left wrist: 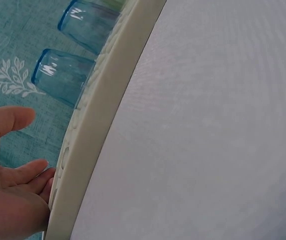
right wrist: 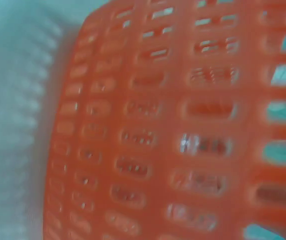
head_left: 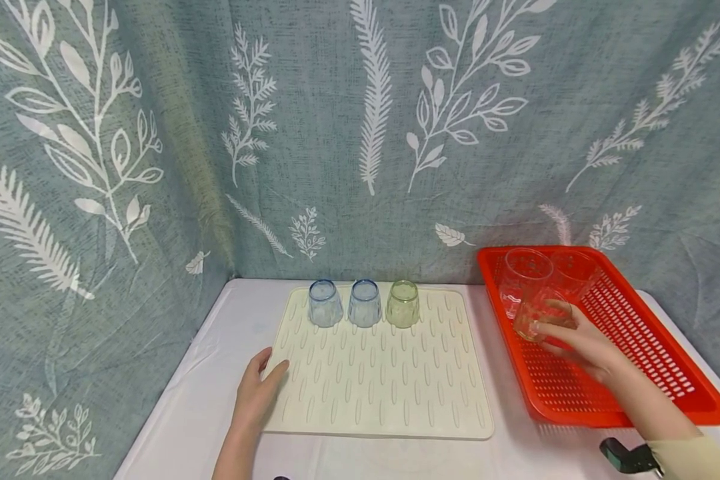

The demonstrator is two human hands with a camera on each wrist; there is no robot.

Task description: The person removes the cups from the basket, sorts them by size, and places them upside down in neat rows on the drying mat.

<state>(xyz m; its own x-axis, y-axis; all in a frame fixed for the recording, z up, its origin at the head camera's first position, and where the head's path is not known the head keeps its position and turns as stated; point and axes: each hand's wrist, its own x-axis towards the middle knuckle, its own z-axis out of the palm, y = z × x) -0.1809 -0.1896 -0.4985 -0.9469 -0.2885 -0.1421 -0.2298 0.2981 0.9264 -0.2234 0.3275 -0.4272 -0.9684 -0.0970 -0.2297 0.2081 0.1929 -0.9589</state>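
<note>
Over the red basket (head_left: 534, 400), my right hand (head_left: 570, 337) curls its fingers and thumb round a tilted clear glass (head_left: 525, 323) with a yellowish rim. Two more clear glasses, a near one (head_left: 529, 265) and another (head_left: 576, 267), are at the basket's far end. My left hand (head_left: 257, 387) lies at the left edge of a cream drying mat (head_left: 384, 373), its fingers relaxed and holding nothing. Along the mat's far side, upside down, are a blue glass (head_left: 325, 305), a second blue glass (head_left: 365, 305) and a green glass (head_left: 403, 305).
A patterned curtain (head_left: 336, 133) hangs behind and to the left of the white table (head_left: 180, 407). Near the front edge, below the basket, lies a dark object (head_left: 627, 457). The right wrist view is blurred, showing the basket's slotted wall (right wrist: 173, 120).
</note>
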